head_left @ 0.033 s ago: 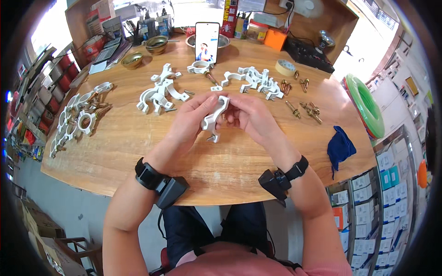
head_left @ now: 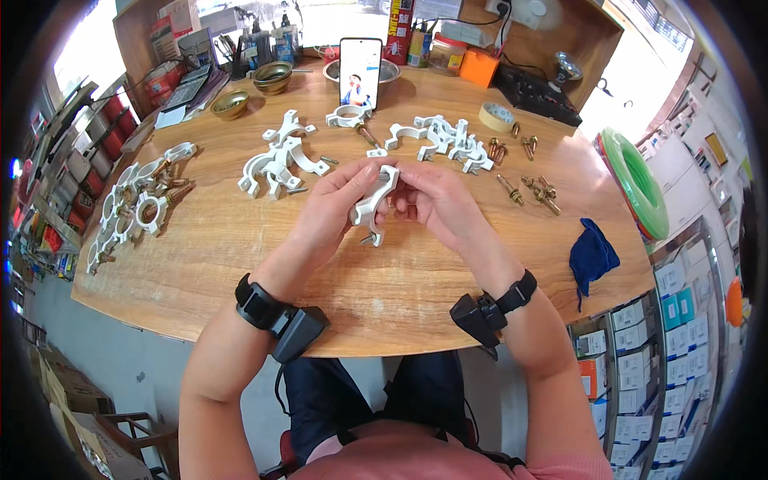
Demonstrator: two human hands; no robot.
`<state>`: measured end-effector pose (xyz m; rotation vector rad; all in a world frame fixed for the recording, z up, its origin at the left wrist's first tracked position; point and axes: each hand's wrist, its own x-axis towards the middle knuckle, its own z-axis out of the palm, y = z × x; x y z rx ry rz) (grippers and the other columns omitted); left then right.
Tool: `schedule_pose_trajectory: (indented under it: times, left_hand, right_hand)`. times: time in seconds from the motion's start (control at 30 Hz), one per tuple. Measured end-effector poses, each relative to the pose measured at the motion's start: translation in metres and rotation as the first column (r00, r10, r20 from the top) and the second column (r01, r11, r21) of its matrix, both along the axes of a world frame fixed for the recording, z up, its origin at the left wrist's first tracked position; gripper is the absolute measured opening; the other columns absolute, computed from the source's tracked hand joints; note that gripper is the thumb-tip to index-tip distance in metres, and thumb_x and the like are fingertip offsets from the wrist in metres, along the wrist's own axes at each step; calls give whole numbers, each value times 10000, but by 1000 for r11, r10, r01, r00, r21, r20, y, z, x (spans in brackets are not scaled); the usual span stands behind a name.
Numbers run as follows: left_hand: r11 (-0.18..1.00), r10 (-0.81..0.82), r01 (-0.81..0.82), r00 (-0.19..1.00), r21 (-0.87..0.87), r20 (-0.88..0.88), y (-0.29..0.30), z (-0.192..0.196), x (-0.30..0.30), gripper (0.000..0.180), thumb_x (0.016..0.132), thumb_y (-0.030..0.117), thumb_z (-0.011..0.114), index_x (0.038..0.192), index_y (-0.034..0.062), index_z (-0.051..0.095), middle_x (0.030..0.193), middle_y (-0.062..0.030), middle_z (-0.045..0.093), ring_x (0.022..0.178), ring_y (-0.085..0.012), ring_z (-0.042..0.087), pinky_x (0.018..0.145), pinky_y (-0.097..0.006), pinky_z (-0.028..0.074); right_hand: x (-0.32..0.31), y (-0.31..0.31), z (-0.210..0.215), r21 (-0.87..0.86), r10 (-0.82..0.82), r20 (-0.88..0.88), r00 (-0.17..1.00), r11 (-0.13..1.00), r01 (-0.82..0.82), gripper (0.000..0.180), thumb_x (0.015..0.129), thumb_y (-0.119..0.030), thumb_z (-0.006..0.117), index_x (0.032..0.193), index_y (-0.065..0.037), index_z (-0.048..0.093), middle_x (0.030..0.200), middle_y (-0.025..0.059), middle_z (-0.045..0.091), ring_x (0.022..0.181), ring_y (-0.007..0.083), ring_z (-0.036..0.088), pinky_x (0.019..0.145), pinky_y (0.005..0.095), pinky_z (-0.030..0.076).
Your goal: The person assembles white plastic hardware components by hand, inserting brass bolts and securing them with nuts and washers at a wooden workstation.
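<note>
A white plastic pipe clamp point(head_left: 370, 210) is held tilted over the middle of the desk, a small metal screw point(head_left: 367, 239) sticking out near its lower end. My left hand point(head_left: 334, 198) is closed on it, thumb along its upper part. My right hand point(head_left: 436, 200) pinches at its upper right end with curled fingers; a bit of brass-coloured metal shows by those fingertips, mostly hidden. Loose white clamp halves point(head_left: 276, 166) lie beyond my left hand, and more clamp halves point(head_left: 452, 144) beyond my right. Brass-coloured bolts point(head_left: 544, 192) lie on the right.
Clamps with bolts fitted point(head_left: 150, 212) lie at the desk's left. A phone point(head_left: 359, 74) stands at the back before a metal bowl, near another clamp with a bolt point(head_left: 347, 118). Tape point(head_left: 496, 118), a dark blue cloth point(head_left: 593, 256) and a green hose coil point(head_left: 632, 184) are on the right.
</note>
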<state>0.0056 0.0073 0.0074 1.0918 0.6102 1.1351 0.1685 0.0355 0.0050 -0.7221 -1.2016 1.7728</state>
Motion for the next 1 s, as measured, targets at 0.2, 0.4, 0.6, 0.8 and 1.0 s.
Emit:
schedule_pose_trajectory:
  times: [0.2, 0.4, 0.6, 0.8, 1.0]
  left_hand:
    - [995, 84, -82, 996, 60, -29, 4, -4, 0, 258, 852, 184, 512, 1044, 13, 522, 765, -19, 568, 611, -73, 513, 552, -203, 428]
    - [996, 78, -79, 997, 40, 2, -1, -10, 0, 236, 819, 146, 560, 1012, 15, 526, 754, -13, 570, 617, -74, 524, 527, -212, 436]
    - [974, 203, -203, 979, 98, 6, 4, -3, 1, 192, 833, 156, 540, 977, 37, 497, 697, -5, 537, 602, -69, 519, 494, -195, 421]
    - [981, 188, -189, 982, 48, 28, 3, 2, -3, 171, 843, 163, 527, 973, 66, 473, 718, 0, 530, 634, -66, 532, 504, -184, 416]
    - [967, 229, -242, 963, 78, 141, 6, -1, -4, 179, 845, 147, 520, 992, 91, 437, 774, -36, 577, 645, -71, 548, 534, -190, 440]
  right_hand:
    - [0, -4, 6, 23, 19, 10, 1000, 1000, -20, 184, 859, -170, 485, 885, -10, 573, 743, 27, 556, 616, 81, 497, 572, 219, 429]
    - [1, 0, 5, 11, -3, 8, 1000, 1000, 3, 170, 839, -133, 498, 889, 14, 568, 748, 37, 549, 607, 94, 495, 570, 223, 425]
    - [42, 41, -2, 367, -476, 503, 722, 873, 320, 178, 811, -143, 518, 874, 7, 591, 672, 32, 565, 550, 85, 505, 511, 222, 424]
    - [54, 55, -32, 642, -604, 709, 364, 766, 21, 261, 771, -210, 538, 838, 33, 604, 696, 106, 611, 579, 139, 577, 545, 269, 454]
    - [19, 12, 19, 315, -303, 659, 688, 942, 113, 501, 813, -470, 484, 759, 7, 626, 663, 64, 622, 539, 92, 541, 499, 218, 423]
